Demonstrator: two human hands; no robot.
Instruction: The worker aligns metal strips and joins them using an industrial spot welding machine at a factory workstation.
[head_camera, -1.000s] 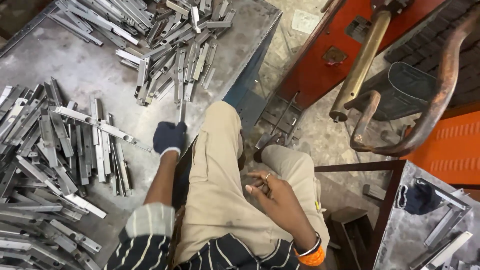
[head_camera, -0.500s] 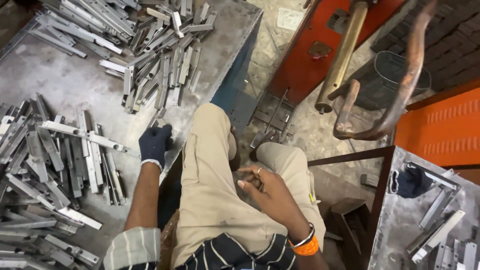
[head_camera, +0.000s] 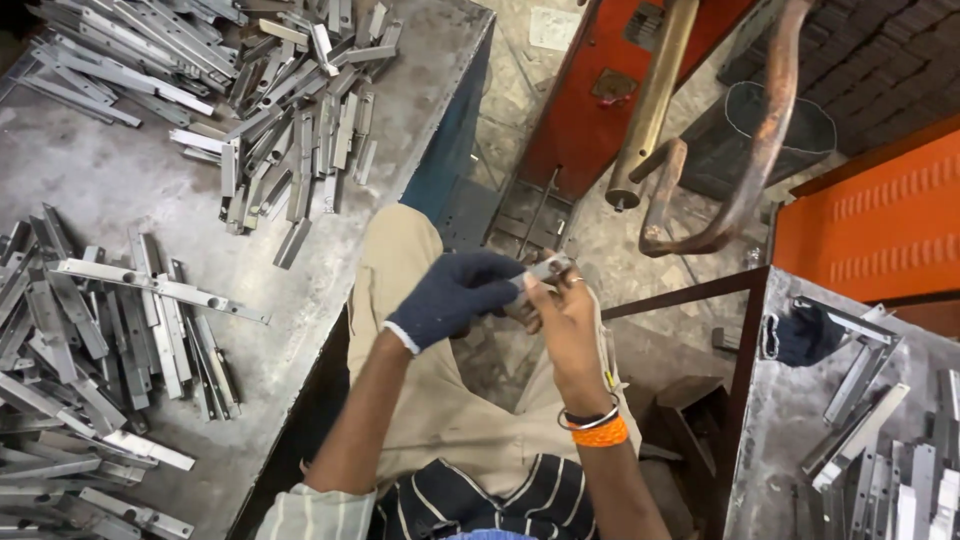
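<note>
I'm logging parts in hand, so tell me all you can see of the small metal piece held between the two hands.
The small metal piece is a short, flat, grey strip, steel by its look, held over the lap, tilted up toward the right. The gloved left hand pinches its lower end; the bare right hand grips it from below. Most of it is hidden by fingers, so holes cannot be made out.

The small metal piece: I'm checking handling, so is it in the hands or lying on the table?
In the hands: the small metal piece is pinched between gloved left hand and bare right hand, above the lap.
</note>
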